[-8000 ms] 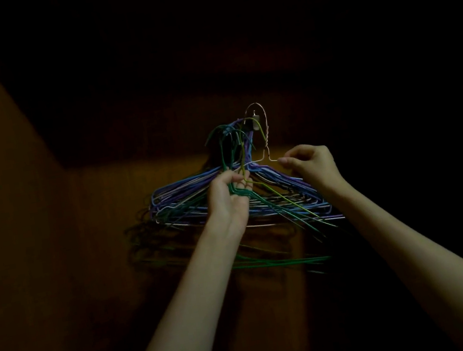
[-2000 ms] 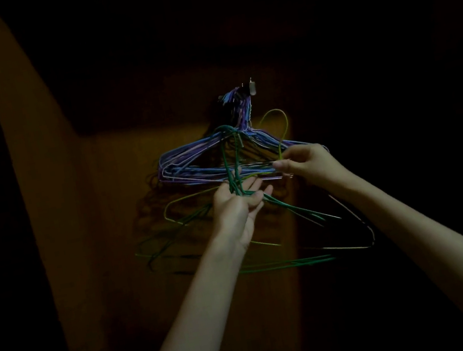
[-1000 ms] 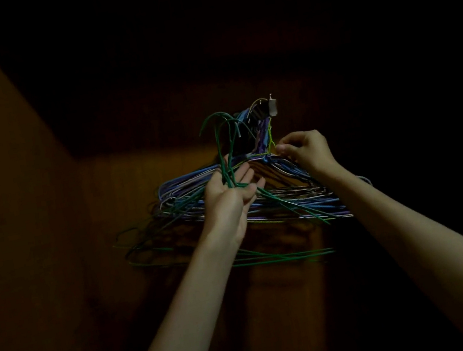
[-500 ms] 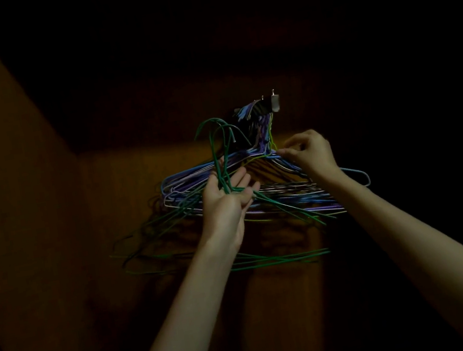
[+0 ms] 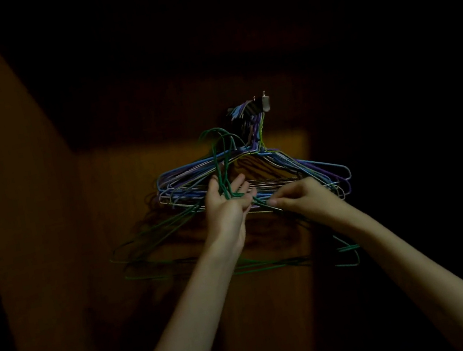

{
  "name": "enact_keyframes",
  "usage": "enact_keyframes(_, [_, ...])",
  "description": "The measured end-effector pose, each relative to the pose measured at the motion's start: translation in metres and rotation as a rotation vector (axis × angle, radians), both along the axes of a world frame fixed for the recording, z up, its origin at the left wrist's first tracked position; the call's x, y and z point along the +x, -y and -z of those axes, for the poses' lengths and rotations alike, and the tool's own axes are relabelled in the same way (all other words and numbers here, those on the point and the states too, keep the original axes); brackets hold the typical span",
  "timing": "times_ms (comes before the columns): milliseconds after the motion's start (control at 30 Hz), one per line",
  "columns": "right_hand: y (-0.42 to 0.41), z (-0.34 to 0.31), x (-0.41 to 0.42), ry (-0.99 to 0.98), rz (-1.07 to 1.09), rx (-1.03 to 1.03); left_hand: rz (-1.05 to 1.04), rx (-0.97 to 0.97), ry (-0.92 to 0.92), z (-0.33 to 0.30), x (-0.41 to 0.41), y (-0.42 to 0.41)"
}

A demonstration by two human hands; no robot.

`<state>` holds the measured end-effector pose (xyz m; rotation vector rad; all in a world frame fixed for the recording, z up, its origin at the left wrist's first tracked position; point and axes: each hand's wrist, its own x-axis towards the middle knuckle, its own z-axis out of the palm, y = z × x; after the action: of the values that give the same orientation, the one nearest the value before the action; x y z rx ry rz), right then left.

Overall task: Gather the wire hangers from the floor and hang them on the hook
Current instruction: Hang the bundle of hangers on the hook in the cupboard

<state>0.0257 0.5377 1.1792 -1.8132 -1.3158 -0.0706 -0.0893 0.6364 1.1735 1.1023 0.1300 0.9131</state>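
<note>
A small metal hook [image 5: 265, 103] sticks out of a wooden door, loaded with several blue and purple wire hangers [image 5: 309, 167] that fan out below it. My left hand [image 5: 228, 207] holds a bunch of green wire hangers [image 5: 223, 173] by their necks, its fingers spread and loosely bent around them; their curved tops rise just left of the hook and their bodies hang down below my wrists. My right hand [image 5: 302, 197] pinches a green wire right beside my left hand.
The wooden door [image 5: 145, 221] fills the middle, lit only in a dim band. A wooden side panel [image 5: 20, 212] stands at the left. Everything to the right and above is in deep shadow.
My right hand has come down from near the hook to the green wires next to my left hand. The left hand has stayed put with the green bunch.
</note>
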Motion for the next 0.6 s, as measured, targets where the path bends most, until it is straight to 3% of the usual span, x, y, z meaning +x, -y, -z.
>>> enact_keyframes(300, [0.013,0.009,-0.006,0.040,0.100,0.047,0.011,0.047,-0.077,0.004,-0.008,0.018])
enact_keyframes(500, [0.017,0.009,-0.011,0.127,0.173,0.126,0.039,0.028,-0.007,0.001,-0.018,0.026])
enact_keyframes(600, [0.019,0.007,-0.012,0.056,0.115,0.086,0.037,0.020,0.008,0.000,-0.021,0.028])
